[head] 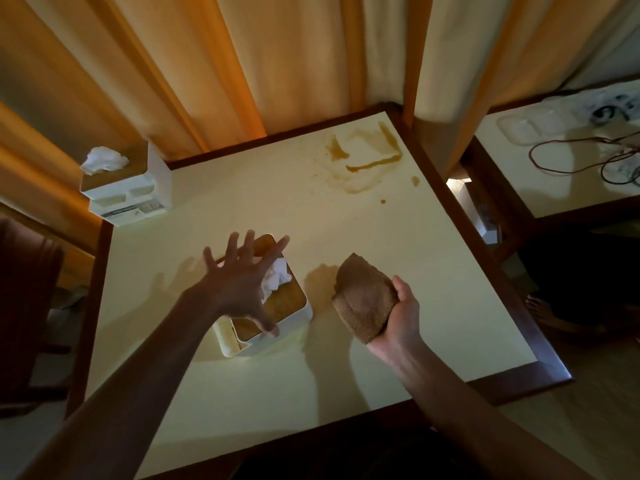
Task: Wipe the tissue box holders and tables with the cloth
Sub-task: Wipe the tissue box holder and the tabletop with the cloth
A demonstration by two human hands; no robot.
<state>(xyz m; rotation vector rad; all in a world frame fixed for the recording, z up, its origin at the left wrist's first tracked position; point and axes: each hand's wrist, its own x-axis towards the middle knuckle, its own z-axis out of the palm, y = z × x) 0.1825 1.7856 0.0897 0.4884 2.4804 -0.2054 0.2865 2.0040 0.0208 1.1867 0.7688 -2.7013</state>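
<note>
I'm looking down on the square cream-topped table with a dark wood border [363,237]. My left hand [239,289] is spread wide, fingers straight and fanned, hovering over the near white tissue box holder with a brown wooden lid [277,306]; it grasps nothing, and I can't tell whether the palm actually touches the lid. A crumpled white tissue [277,278] pokes up from that lid, just under my fingers. The holder sits on the table, left of centre, toward the near side.

My right hand [401,313] is clenched around the folded brown cloth [363,299], held up off the tabletop, just right of the holder and clear of it. The cloth's shadow falls on the table between the two.

At the far left corner there's a second white tissue box holder with side compartments [128,188], its own white tissue [104,160] sticking out the top. It stands well apart from my hands.

Toward the far right corner, a brown liquid stain in rough streaks and spots [367,157] lies on the surface. Orange and cream curtains [277,64] hang behind. On the right, a neighbouring cream table [540,181] carries a dark looping cable [568,157].
</note>
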